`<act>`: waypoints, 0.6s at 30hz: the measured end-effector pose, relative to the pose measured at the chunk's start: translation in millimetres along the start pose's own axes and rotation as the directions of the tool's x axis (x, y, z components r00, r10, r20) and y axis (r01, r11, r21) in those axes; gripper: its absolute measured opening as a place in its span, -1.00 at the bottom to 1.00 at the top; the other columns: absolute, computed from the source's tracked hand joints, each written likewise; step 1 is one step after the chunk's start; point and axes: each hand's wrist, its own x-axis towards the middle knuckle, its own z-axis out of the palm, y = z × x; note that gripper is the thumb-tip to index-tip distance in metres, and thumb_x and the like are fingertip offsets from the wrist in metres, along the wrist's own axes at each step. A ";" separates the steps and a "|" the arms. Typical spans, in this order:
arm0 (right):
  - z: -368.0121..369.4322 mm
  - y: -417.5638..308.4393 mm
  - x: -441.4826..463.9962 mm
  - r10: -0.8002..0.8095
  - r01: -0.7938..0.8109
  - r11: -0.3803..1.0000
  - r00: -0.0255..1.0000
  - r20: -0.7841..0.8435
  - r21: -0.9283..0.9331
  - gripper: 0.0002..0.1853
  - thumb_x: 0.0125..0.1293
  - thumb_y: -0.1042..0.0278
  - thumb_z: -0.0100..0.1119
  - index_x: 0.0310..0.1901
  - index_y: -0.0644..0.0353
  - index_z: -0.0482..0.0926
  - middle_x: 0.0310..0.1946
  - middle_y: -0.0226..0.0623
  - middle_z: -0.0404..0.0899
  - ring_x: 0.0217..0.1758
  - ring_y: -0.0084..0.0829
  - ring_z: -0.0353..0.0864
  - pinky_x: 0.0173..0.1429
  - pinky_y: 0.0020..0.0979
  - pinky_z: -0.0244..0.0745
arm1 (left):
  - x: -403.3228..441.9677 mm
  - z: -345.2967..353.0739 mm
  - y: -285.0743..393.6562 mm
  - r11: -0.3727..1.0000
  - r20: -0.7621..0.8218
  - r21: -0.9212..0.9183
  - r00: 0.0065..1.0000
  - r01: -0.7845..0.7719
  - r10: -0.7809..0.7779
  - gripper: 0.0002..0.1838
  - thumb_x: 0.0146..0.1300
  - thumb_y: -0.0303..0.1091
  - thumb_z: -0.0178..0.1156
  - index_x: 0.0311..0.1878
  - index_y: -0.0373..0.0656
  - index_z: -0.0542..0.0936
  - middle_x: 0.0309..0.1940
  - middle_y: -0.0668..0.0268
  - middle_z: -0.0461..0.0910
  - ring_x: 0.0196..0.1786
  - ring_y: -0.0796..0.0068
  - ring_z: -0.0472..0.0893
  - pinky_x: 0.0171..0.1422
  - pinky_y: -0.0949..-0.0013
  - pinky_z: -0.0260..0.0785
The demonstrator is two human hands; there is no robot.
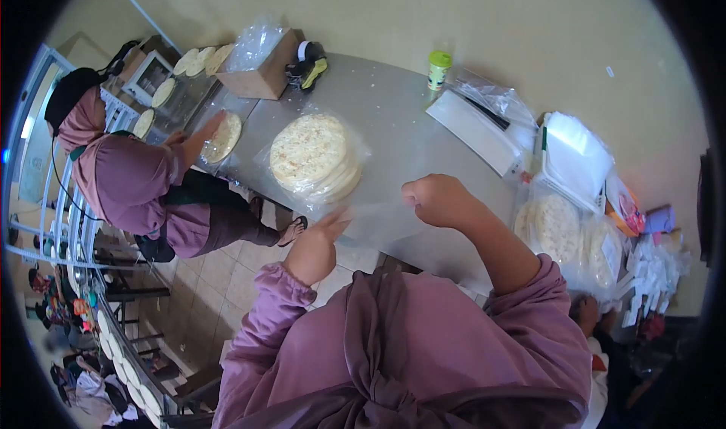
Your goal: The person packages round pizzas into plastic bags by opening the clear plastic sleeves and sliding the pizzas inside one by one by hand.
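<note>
Between my two hands a thin clear plastic bag (pixel 374 221) is stretched above the near edge of the metal table. My left hand (pixel 314 246) has its fingers against the bag's left side, pressed together. The right hand (pixel 437 200) is a closed fist on its other side. Just beyond my left hand lies a stack of round flatbreads (pixel 314 155) in clear plastic.
At left a co-worker (pixel 136 172) touches a flatbread (pixel 222 138). Behind are a cardboard box (pixel 263 69) and a green-lidded cup (pixel 439 69). To the right are a white sealer-like device (pixel 475 132), a white basket (pixel 575 156) and bagged flatbreads (pixel 556 228).
</note>
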 end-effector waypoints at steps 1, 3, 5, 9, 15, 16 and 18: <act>-6.6 -0.2 4.6 -0.131 0.121 0.986 0.988 0.087 0.111 -0.90 0.02 0.43 0.12 -0.37 0.13 0.56 -0.41 -0.23 0.57 -0.28 -0.20 0.55 -0.21 -0.24 0.44 | -3.4 -1.0 4.0 0.999 -0.003 -0.033 1.000 0.014 -0.014 -0.44 -0.18 -0.78 -0.07 0.01 -0.27 0.49 0.02 0.00 0.48 0.02 0.03 0.51 0.07 0.26 0.40; -9.0 -0.2 18.8 -0.278 0.238 0.944 0.947 0.160 0.230 -0.89 0.07 0.38 0.14 -0.34 0.14 0.56 -0.44 -0.27 0.57 -0.32 -0.26 0.56 -0.21 -0.27 0.43 | -13.9 -1.6 3.1 0.998 -0.011 -0.059 0.999 0.036 -0.037 -0.48 -0.13 -0.75 -0.07 0.01 -0.27 0.49 0.01 -0.01 0.48 -0.01 0.01 0.52 0.06 0.25 0.40; 3.1 2.8 40.8 -0.474 0.247 0.716 0.859 0.194 0.653 -0.81 0.15 0.22 0.17 -0.31 0.15 0.56 -0.54 -0.37 0.52 -0.38 -0.43 0.53 -0.29 -0.36 0.42 | -29.0 -0.2 -7.5 0.988 0.016 -0.113 0.994 0.105 -0.104 -0.39 -0.15 -0.83 -0.10 0.07 -0.24 0.46 0.11 0.00 0.41 0.01 0.01 0.50 0.07 0.26 0.43; 47.4 -9.2 97.3 -0.178 -0.089 0.451 0.966 0.188 0.888 -0.68 0.15 0.15 0.23 -0.19 0.22 0.51 -0.47 -0.36 0.50 -0.37 -0.50 0.50 -0.30 -0.43 0.44 | -62.0 -5.2 -12.7 0.926 0.074 -0.249 0.959 0.283 -0.273 -0.42 -0.14 -0.79 -0.04 0.07 -0.25 0.45 0.08 0.00 0.43 0.07 0.02 0.47 0.01 0.26 0.44; 117.3 -44.3 148.2 0.206 -0.075 -0.287 0.969 0.138 0.955 -0.54 0.05 0.30 0.31 -0.05 0.28 0.37 -0.29 -0.27 0.44 -0.33 -0.40 0.49 -0.25 -0.38 0.49 | -103.9 -13.5 -21.5 0.849 0.021 -0.377 0.920 0.371 -0.392 -0.35 -0.15 -0.82 -0.08 0.12 -0.19 0.43 0.17 0.05 0.37 0.07 0.08 0.50 -0.16 0.40 0.54; 122.4 -47.7 157.8 0.300 -0.069 -0.319 0.939 0.169 0.945 -0.56 0.04 0.30 0.31 -0.07 0.26 0.38 -0.31 -0.29 0.44 -0.32 -0.40 0.48 -0.25 -0.38 0.48 | -109.8 -13.9 -24.8 0.847 0.017 -0.382 0.919 0.369 -0.393 -0.35 -0.15 -0.82 -0.08 0.12 -0.19 0.43 0.17 0.05 0.37 0.07 0.08 0.50 -0.16 0.40 0.54; 114.3 -61.3 164.2 0.392 -0.060 -0.342 0.898 0.201 0.938 -0.57 0.03 0.31 0.32 -0.10 0.24 0.39 -0.32 -0.31 0.44 -0.32 -0.40 0.48 -0.25 -0.38 0.47 | -120.6 -16.9 -28.8 0.785 0.034 -0.473 0.899 0.399 -0.437 -0.36 -0.13 -0.81 -0.10 0.13 -0.18 0.44 0.15 0.05 0.39 0.07 0.13 0.50 -0.13 0.41 0.51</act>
